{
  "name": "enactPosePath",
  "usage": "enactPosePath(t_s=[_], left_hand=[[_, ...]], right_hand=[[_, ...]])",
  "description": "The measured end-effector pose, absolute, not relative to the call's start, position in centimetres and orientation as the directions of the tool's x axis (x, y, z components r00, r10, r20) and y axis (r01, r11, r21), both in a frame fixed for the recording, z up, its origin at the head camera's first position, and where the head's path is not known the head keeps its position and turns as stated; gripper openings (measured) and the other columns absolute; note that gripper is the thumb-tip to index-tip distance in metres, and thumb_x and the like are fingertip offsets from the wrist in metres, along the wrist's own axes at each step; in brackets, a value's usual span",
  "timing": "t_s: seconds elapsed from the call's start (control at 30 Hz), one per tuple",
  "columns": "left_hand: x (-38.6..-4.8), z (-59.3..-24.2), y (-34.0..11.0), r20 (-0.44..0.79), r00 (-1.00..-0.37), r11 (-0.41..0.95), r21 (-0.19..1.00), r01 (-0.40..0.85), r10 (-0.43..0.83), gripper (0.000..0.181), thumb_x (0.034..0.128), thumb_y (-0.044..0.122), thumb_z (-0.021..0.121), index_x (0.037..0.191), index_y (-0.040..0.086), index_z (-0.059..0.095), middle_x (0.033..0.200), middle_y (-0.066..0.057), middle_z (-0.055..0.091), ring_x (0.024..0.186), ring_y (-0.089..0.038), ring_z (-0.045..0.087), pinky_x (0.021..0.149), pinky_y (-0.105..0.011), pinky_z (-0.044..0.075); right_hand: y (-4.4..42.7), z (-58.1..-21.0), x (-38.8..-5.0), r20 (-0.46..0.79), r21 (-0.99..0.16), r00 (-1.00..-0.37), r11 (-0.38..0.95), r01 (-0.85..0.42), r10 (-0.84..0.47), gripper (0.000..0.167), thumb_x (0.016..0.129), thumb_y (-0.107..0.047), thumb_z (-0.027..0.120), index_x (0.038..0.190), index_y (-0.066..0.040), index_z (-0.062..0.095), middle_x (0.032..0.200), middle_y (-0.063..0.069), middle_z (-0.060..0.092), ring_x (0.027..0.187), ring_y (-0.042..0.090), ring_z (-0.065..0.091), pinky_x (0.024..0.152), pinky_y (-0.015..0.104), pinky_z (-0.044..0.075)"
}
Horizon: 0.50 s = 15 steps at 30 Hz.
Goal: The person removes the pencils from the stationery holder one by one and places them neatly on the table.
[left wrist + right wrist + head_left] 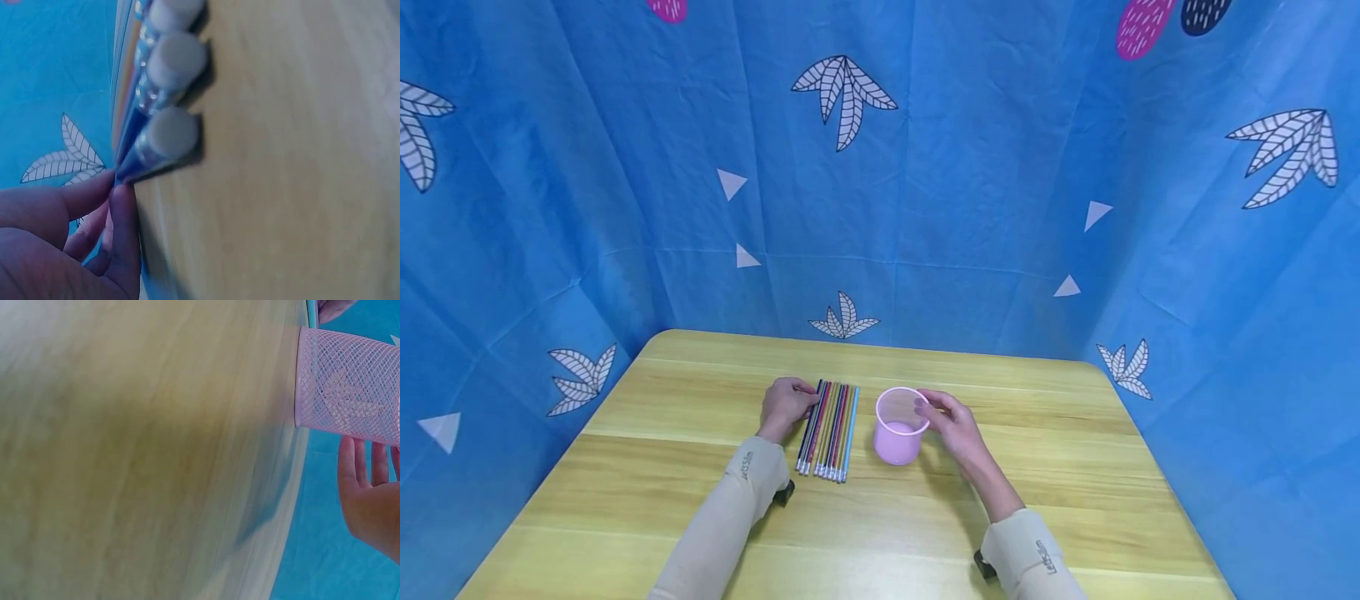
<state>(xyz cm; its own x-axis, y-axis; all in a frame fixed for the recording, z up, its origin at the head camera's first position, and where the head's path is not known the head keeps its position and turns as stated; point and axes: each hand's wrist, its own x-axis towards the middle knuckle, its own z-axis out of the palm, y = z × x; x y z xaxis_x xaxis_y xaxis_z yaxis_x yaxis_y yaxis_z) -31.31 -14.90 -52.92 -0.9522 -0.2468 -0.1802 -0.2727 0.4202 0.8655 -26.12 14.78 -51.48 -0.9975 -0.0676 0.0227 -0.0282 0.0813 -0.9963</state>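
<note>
Several pencils (833,433) lie side by side in a row on the table, their white eraser ends toward the near edge. My left hand (786,406) is at the row's left side, thumb and forefinger pinching the outermost dark blue pencil (139,161), which still lies beside the others. To the right of the row a pink mesh pencil cup (897,446) stands upright, with no pencils in it. My right hand (953,423) holds the cup at its right side near the rim. Several fingertips (347,450) meet the mesh wall in the right wrist view, where the thumb is out of sight.
The light wooden table (880,533) has rounded far corners. A blue patterned curtain (880,208) hangs behind it and on both sides. A light blue pencil (851,433) forms the row's right edge, a small gap from the cup.
</note>
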Motion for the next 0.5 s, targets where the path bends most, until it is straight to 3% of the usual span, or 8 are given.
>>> enactPosePath(t_s=[0.5], left_hand=[[-31.10,-52.60,-15.44,-0.175,-0.959,0.397,0.882,-0.253,-0.223,0.017,0.0956,0.014,0.073,0.108,0.002,0.073,0.093,-0.013,0.073,0.068,-0.015,0.067,0.059,-0.024,0.060]], right_hand=[[14.76,-51.62,-26.34,0.024,-0.993,-0.998,0.112,-0.031,-0.055,0.037,0.101,-0.012,0.065,0.136,0.001,0.063,0.130,0.023,0.065,0.119,0.033,0.064,0.104,0.043,0.058]])
